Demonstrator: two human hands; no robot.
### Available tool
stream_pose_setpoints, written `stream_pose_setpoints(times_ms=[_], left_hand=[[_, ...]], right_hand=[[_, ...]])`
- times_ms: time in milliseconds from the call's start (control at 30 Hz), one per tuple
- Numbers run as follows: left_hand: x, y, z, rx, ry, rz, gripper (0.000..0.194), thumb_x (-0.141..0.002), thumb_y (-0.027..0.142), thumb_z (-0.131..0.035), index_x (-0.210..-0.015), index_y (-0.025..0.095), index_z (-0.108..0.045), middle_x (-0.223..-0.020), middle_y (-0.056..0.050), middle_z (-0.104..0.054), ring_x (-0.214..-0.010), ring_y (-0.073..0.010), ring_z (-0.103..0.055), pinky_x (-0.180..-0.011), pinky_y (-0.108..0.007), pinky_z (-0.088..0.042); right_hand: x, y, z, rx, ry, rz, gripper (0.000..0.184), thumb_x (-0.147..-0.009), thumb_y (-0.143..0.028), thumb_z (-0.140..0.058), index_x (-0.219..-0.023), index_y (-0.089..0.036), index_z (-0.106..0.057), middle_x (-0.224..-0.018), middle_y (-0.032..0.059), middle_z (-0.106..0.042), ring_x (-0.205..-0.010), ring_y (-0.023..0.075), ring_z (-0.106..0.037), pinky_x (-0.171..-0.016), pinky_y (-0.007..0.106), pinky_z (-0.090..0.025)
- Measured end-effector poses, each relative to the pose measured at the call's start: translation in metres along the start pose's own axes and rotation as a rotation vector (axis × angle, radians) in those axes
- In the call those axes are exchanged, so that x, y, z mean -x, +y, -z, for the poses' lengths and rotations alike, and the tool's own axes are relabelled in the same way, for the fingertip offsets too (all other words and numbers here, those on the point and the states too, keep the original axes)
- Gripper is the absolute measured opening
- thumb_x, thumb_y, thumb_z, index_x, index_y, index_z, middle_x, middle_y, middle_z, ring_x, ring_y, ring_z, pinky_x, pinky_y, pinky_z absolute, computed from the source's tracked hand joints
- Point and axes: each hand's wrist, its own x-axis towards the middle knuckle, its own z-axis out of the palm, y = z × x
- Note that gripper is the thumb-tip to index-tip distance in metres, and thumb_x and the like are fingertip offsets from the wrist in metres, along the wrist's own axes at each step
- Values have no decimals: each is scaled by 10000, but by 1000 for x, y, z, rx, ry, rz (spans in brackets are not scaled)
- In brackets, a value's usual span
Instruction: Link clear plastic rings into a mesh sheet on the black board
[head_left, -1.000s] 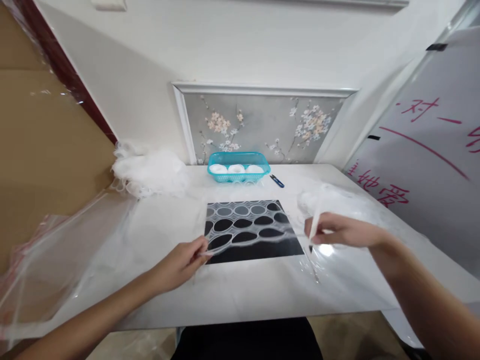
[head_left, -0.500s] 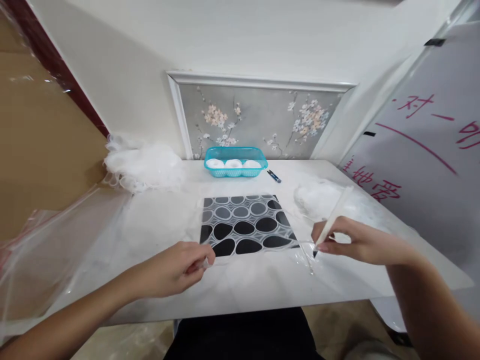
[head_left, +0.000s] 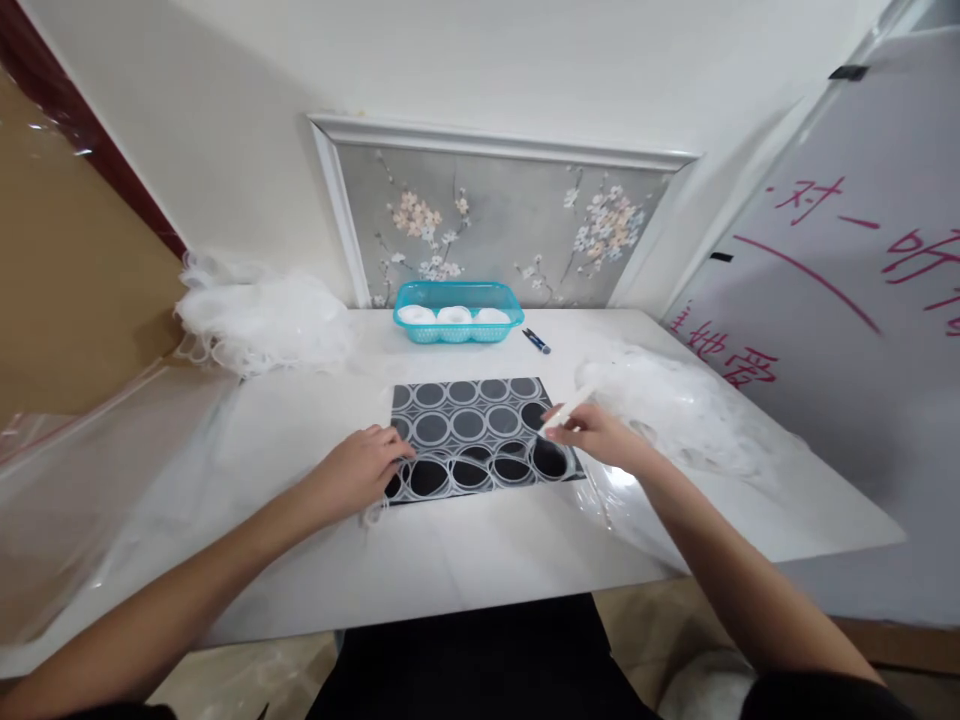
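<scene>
A black sheet (head_left: pixel 469 427) with white-ringed ovals lies on the white table. Over its left edge is my left hand (head_left: pixel 367 465), fingers pinched together. A thin white cord (head_left: pixel 377 513) hangs looped below that hand, and part of it is hidden by the fingers. My right hand (head_left: pixel 589 435) is closed round a white pen-like stick (head_left: pixel 571 408), above the right part of the sheet. The stick's lower end is hard to make out against the black.
Behind the sheet stands a blue plastic basket (head_left: pixel 457 330) holding white rolls, with small snips (head_left: pixel 536 341) to its right. Piles of white stringy loops (head_left: pixel 266 315) and clear-wrapped white material (head_left: pixel 667 405) flank the table. A whiteboard (head_left: pixel 825 430) rises at the right.
My right hand has moved left and away from me with the stick, onto the sheet. My left hand has moved slightly left and farther from me. The view has shifted a little.
</scene>
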Motion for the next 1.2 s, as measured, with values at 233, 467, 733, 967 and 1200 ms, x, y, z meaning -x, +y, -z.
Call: stream_pose_setpoints(times_ms=[233,467,733,967,1200], left_hand=[[12,35,-23,-170,76,-140,489,-772,19,-442,-1205,184,-600,-1410,-101,-442,-1323,-313,-352,-1015,-460,-347],[-9,65,-34,-139,-30,-226,662,-940,593,-301,-1394,123,-404,-1477,-138,-333,-1354,-304,-320,-1058,-443,-282],[-42,70,-57,-53,24,-215,867,-869,731,-204,-1410,75,-373,-1462,-189,-337,-1378,-325,-267,-1119,-491,-155],[-39,67,-62,12,-64,-209,924,-830,768,-269,-1447,81,-307,-1500,-193,-244,-1392,-331,-230,-1128,-456,-149],[-36,63,-50,53,-124,-234,871,-846,757,-236,-1442,129,-336,-1503,-185,-238,-1390,-345,-227,-1109,-474,-198]], right_hand=[[-42,12,-66,-93,282,34,269,-801,-416,-558,-835,-161,-634,-816,71,-682,-761,222,-616,-708,350,-463],[-38,18,-74,-63,310,86,234,-853,-384,-524,-836,-172,-623,-821,59,-682,-785,221,-638,-727,335,-469],[-23,1,-91,537,319,368,230,-842,-146,-448,-971,-200,-631,-981,82,-708,-1274,306,-415,-1071,512,-236],[-46,3,-34,563,721,109,236,-805,-165,-415,-881,-192,-637,-878,101,-688,-1092,342,-488,-1004,688,-111],[-54,-4,10,388,912,130,231,-870,-261,-402,-847,-183,-619,-877,109,-639,-933,281,-556,-898,473,-400]])
